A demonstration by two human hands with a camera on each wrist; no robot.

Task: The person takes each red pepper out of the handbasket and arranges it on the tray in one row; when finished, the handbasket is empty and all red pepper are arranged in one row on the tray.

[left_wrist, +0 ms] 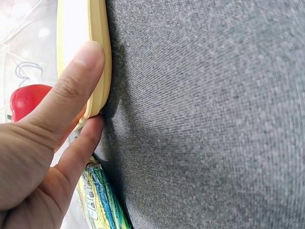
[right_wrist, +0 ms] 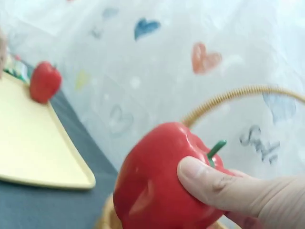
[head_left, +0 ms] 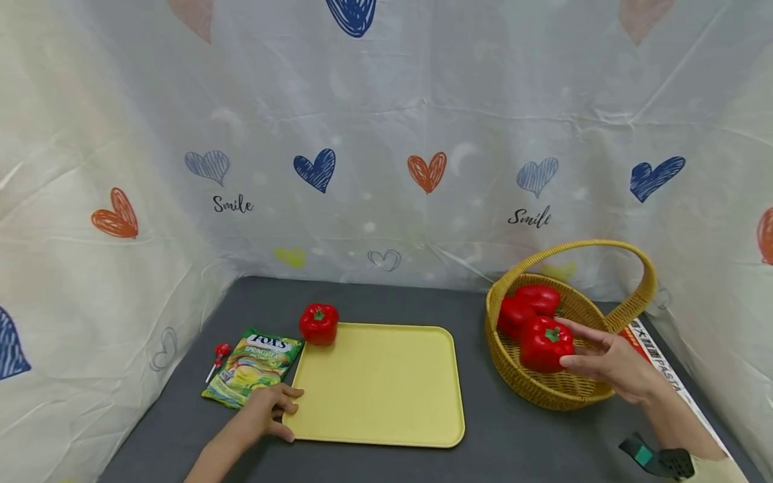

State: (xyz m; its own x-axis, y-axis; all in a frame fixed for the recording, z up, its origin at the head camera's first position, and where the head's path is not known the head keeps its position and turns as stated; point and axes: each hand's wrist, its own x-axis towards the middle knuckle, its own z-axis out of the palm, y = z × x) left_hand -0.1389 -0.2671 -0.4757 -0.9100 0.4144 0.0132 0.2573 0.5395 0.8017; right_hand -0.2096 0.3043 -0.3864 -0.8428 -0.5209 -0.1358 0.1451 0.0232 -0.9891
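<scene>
My right hand (head_left: 594, 352) grips a red bell pepper (head_left: 543, 343) just above the yellow wicker basket (head_left: 564, 396); the thumb (right_wrist: 214, 183) presses beside its green stem. More red peppers (head_left: 531, 302) lie in the basket behind it. My left hand (head_left: 274, 408) holds the near left edge of the flat yellow tray (head_left: 380, 382), thumb (left_wrist: 71, 83) on the rim (left_wrist: 99, 57) and a finger under it. Another red pepper (head_left: 319, 323) sits at the tray's far left corner.
A green candy bag (head_left: 253, 365) lies left of the tray, with a red lollipop (head_left: 219, 355) beside it. A printed package (head_left: 658, 362) lies behind the basket at right. Heart-patterned cloth walls enclose the dark grey table (head_left: 513, 436) on three sides.
</scene>
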